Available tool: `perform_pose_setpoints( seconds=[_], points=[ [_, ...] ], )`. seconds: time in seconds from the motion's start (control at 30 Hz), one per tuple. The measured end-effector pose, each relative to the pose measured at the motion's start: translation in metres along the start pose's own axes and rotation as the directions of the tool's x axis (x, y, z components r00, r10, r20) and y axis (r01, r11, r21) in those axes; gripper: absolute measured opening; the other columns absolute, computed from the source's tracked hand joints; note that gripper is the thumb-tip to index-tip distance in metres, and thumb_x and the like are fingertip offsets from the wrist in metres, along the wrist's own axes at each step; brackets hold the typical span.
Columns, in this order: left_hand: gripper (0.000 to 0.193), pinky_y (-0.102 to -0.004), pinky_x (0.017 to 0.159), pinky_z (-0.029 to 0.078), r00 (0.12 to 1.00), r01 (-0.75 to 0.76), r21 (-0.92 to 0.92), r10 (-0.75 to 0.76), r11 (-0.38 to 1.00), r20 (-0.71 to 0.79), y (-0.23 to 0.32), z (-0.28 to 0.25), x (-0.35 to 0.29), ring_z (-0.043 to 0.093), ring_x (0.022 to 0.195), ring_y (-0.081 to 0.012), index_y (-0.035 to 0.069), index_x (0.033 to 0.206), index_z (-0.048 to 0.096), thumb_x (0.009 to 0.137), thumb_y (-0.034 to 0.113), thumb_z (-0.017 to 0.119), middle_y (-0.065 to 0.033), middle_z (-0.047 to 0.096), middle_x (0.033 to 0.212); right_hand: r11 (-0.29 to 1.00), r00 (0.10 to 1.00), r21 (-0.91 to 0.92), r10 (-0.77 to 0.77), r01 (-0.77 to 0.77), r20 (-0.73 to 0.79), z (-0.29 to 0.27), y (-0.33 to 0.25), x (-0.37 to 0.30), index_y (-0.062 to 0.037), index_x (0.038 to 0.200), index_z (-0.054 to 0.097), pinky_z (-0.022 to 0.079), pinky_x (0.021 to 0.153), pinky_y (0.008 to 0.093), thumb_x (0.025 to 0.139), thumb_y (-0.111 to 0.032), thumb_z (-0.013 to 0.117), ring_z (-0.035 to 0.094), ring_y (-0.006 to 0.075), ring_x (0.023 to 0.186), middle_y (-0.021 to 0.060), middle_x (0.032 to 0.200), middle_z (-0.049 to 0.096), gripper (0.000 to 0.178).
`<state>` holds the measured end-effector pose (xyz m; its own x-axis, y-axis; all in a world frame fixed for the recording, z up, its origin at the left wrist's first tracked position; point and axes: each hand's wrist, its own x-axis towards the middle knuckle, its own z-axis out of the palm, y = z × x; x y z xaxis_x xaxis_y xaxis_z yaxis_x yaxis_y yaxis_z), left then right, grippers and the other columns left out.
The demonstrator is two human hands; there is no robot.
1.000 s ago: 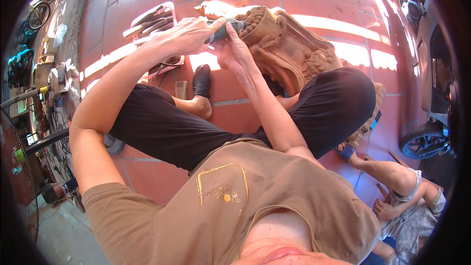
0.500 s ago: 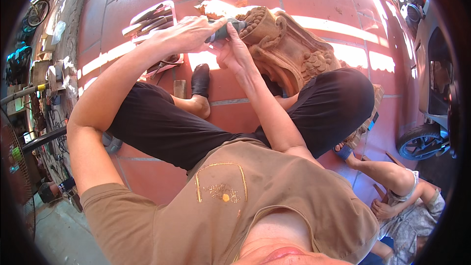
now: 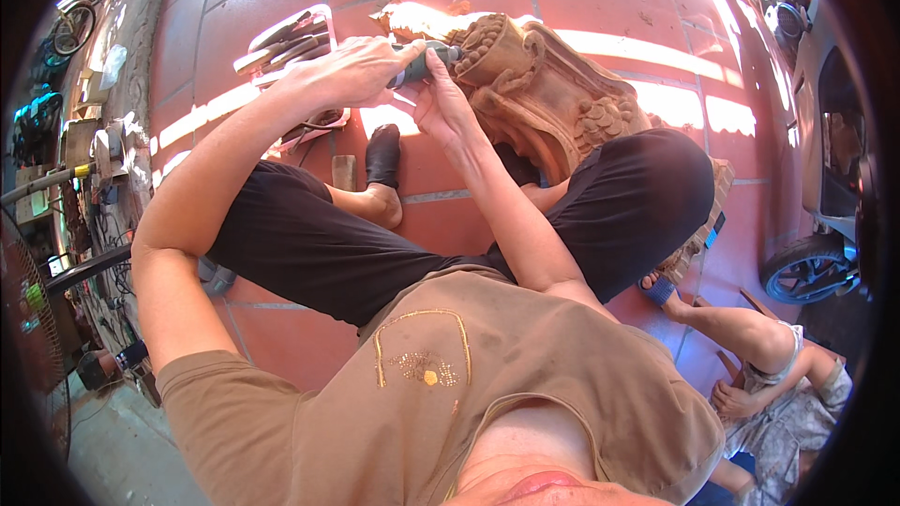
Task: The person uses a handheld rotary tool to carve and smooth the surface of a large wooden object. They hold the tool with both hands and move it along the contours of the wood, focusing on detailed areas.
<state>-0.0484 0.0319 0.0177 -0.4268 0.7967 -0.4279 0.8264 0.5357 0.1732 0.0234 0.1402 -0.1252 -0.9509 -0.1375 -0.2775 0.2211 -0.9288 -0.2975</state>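
My left hand [image 3: 361, 70] is closed around the rear of a dark green-grey rotary tool [image 3: 435, 58], with the index finger stretched along it. From below, my right hand [image 3: 444, 105] grips the same tool closer to its front, thumb on top. The tool's nose points right, at the rounded beaded end of a brown carved wooden piece [image 3: 525, 84]. Whether its bit touches the wood is too small to tell. The carving has scrolls and clustered scale shapes, and it lies on the floor between and beyond my knees.
A tray of carving chisels [image 3: 286, 42] stands on the red tiles left of the carving. A small wooden block [image 3: 344, 171] lies by my left foot [image 3: 382, 164]. Another person [image 3: 769, 356] sits at lower right, below a parked motorbike [image 3: 825, 225]. A fan [image 3: 28, 309] is at far left.
Both hands and the rotary tool have shifted slightly left, away from the carving's beaded end. The carving stays where it was.
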Motion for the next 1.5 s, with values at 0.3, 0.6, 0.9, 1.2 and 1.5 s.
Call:
perform_pose_setpoints(
  seconds=[0.3, 0.6, 0.9, 1.2, 1.5],
  points=[
    [0.072, -0.0444, 0.078, 0.048, 0.995, 0.041, 0.052, -0.046, 0.998, 0.088, 0.009, -0.014, -0.002, 0.060, 0.089, -0.0399, 0.005, 0.138, 0.032, 0.078, 0.020, 0.069, -0.0259, 0.060, 0.098, 1.000, 1.000, 0.022, 0.004, -0.005, 0.007, 0.002, 0.003, -0.002, -0.0093, 0.121, 0.051, 0.051, 0.089, 0.0505, 0.095, -0.041, 0.051, 0.062, 0.0256, 0.103, 0.0116, 0.111, 0.063, 0.041],
    [0.073, -0.0442, 0.075, 0.048, 0.998, 0.044, 0.035, -0.045, 0.998, 0.053, 0.008, -0.013, -0.002, 0.061, 0.086, -0.0397, 0.007, 0.141, 0.029, 0.077, 0.012, 0.064, -0.0283, 0.059, 0.098, 0.999, 0.999, -0.013, -0.031, 0.031, 0.028, 0.005, -0.004, -0.001, -0.0105, 0.123, 0.050, 0.051, 0.089, 0.0496, 0.094, -0.040, 0.054, 0.062, 0.0240, 0.103, 0.0097, 0.112, 0.063, 0.042],
    [0.075, -0.0452, 0.077, 0.048, 0.999, 0.015, 0.013, -0.016, 1.000, 0.041, 0.002, -0.004, 0.002, 0.060, 0.089, -0.0399, 0.005, 0.141, 0.028, 0.077, 0.013, 0.065, -0.0285, 0.058, 0.103, 1.000, 1.000, 0.006, -0.011, 0.011, -0.006, -0.005, -0.001, 0.004, -0.0101, 0.121, 0.051, 0.053, 0.087, 0.0487, 0.093, -0.040, 0.055, 0.063, 0.0236, 0.101, 0.0095, 0.108, 0.064, 0.041],
    [0.079, -0.0458, 0.078, 0.048, 0.999, 0.003, 0.078, -0.006, 0.997, 0.032, -0.003, 0.004, -0.001, 0.060, 0.090, -0.0402, 0.000, 0.138, 0.031, 0.078, 0.034, 0.070, -0.0242, 0.060, 0.103, 1.000, 1.000, 0.002, 0.013, -0.013, -0.012, 0.000, 0.006, -0.001, -0.0105, 0.120, 0.051, 0.054, 0.086, 0.0487, 0.094, -0.039, 0.055, 0.064, 0.0244, 0.100, 0.0107, 0.106, 0.064, 0.039],
    [0.073, -0.0451, 0.077, 0.047, 0.998, 0.020, 0.061, -0.023, 0.998, 0.056, 0.004, -0.007, -0.004, 0.060, 0.087, -0.0384, 0.002, 0.138, 0.031, 0.079, 0.023, 0.067, -0.0259, 0.060, 0.099, 1.000, 1.000, -0.006, -0.009, 0.009, 0.001, 0.005, 0.000, -0.004, -0.0099, 0.122, 0.050, 0.052, 0.089, 0.0501, 0.094, -0.038, 0.053, 0.063, 0.0252, 0.102, 0.0108, 0.110, 0.064, 0.039]
  ],
)
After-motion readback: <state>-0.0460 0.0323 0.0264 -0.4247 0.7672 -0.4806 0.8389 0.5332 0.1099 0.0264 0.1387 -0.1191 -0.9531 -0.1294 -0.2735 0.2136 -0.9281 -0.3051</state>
